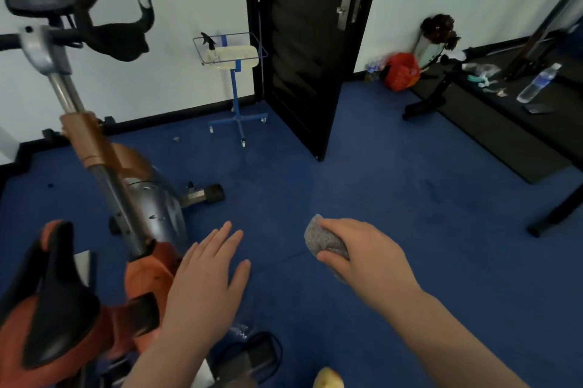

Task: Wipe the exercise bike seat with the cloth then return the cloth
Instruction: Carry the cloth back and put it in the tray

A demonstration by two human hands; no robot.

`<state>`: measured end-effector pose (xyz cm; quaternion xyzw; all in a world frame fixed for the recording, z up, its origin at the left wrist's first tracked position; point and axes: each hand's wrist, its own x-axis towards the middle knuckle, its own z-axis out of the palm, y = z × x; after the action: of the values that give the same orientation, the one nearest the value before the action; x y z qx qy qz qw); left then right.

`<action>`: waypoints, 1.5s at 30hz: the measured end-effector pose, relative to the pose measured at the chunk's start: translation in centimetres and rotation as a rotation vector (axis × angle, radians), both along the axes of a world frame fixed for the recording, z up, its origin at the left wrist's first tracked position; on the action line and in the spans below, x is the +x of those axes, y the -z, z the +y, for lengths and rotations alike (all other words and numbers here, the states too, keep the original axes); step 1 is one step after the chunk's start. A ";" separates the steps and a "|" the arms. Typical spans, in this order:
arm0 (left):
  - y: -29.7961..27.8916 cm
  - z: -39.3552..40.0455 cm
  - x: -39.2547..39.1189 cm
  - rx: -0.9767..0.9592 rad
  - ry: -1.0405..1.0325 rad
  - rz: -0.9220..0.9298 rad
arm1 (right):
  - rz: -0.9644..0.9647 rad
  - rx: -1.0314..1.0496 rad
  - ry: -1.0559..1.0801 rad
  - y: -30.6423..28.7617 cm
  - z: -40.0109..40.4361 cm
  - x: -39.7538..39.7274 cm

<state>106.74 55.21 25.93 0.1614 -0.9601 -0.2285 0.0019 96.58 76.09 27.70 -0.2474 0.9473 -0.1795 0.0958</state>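
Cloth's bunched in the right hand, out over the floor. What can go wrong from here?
1. The cloth is balled up in the right hand; wiped that way, it may touch little of the seat.
2. The seat lies far left, past the open left hand; reaching across could snag the bike frame.
3. A cable lies on the floor near the feet: possible trip.

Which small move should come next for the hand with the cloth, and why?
Probably carry the right hand, closed on the grey cloth, left and down toward the bike seat. The cloth is over the blue floor, apart from the seat, and the left hand is open.
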 end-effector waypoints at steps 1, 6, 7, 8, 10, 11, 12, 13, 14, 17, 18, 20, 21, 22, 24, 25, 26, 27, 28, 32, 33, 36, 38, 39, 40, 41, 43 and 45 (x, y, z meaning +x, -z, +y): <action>-0.1 0.8 -0.6 0.011 -0.010 0.001 | 0.002 0.000 -0.007 -0.1 0.6 -1.0; -1.3 2.0 -2.8 -0.031 -0.052 -0.014 | -0.014 -0.048 -0.021 -0.3 1.7 -5.2; -1.5 1.7 -3.4 -0.038 -0.075 -0.012 | -0.013 -0.058 -0.030 -0.3 1.5 -6.1; -1.7 1.5 -4.0 -0.041 -0.098 -0.013 | -0.014 -0.064 -0.038 -0.3 1.3 -7.0; -1.9 1.2 -5.3 -0.049 -0.125 -0.017 | -0.021 -0.069 -0.053 -0.4 0.7 -8.7; -1.8 1.0 -6.2 -0.048 -0.134 -0.013 | -0.024 -0.067 -0.061 -0.4 0.4 -9.6; -1.6 0.9 -7.2 -0.040 -0.140 -0.011 | -0.028 -0.063 -0.068 -0.5 0.1 -10.6; -1.3 0.8 -8.4 -0.034 -0.140 -0.007 | -0.026 -0.060 -0.074 -0.4 -0.3 -11.7; -0.9 0.6 -9.7 -0.029 -0.134 -0.006 | -0.022 -0.053 -0.081 -0.4 -0.8 -12.8; 0.2 0.0 -14.1 -0.002 -0.103 0.004 | -0.022 -0.021 -0.128 -0.2 -2.9 -16.3; 0.4 -0.4 -15.9 0.008 -0.100 0.012 | -0.023 -0.015 -0.148 -0.1 -3.9 -17.7; 0.2 -1.6 -19.1 0.004 -0.089 0.031 | -0.016 -0.003 -0.176 -0.3 -5.6 -20.5; 0.1 -2.5 -20.7 -0.002 -0.087 0.042 | -0.007 0.002 -0.186 -0.4 -6.6 -22.1; -0.2 -3.4 -22.2 -0.009 -0.087 0.047 | 0.001 0.009 -0.190 -0.6 -7.5 -23.7; -0.6 -5.3 -25.0 -0.029 -0.088 0.056 | 0.023 0.010 -0.182 -1.0 -9.1 -26.4; -0.9 -6.1 -26.1 -0.041 -0.091 0.057 | 0.033 0.002 -0.179 -1.2 -9.7 -27.5; -1.0 -7.0 -27.4 -0.049 -0.097 0.055 | 0.041 -0.012 -0.179 -1.4 -10.4 -28.7; -1.1 -7.7 -28.5 -0.058 -0.099 0.049 | 0.044 -0.023 -0.179 -1.5 -11.0 -29.8; -1.3 -8.3 -29.5 -0.063 -0.095 0.040 | 0.040 -0.033 -0.174 -1.6 -11.4 -30.9; -1.8 -9.5 -32.8 -0.021 -0.091 0.028 | 0.014 -0.043 -0.146 -1.5 -12.8 -34.9; -1.6 -10.0 -33.6 -0.019 -0.091 0.016 | 0.008 -0.045 -0.137 -1.3 -13.1 -36.1; -0.9 -11.7 -35.9 -0.031 -0.110 -0.011 | 0.001 -0.060 -0.127 -0.9 -14.2 -39.9; -0.5 -12.9 -37.8 -0.040 -0.152 -0.011 | -0.005 -0.056 -0.139 -0.5 -15.1 -42.7; -0.5 -13.5 -39.0 -0.041 -0.174 -0.007 | -0.006 -0.058 -0.145 -0.3 -15.6 -44.2; -0.4 -13.8 -40.1 -0.042 -0.190 -0.006 | -0.008 -0.063 -0.150 -0.2 -16.1 -45.5; -0.4 -14.3 -41.6 -0.047 -0.204 -0.003 | -0.009 -0.070 -0.161 0.0 -16.8 -47.1; -0.3 -15.1 -45.1 -0.047 -0.218 -0.002 | -0.017 -0.071 -0.190 0.2 -17.8 -50.5; -0.7 -15.6 -48.4 -0.045 -0.223 -0.002 | -0.029 -0.063 -0.217 0.1 -18.8 -53.6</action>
<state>58.33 39.59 26.66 0.2673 -0.9410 -0.2053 0.0302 43.01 57.33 27.62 -0.3487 0.9074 -0.2013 0.1204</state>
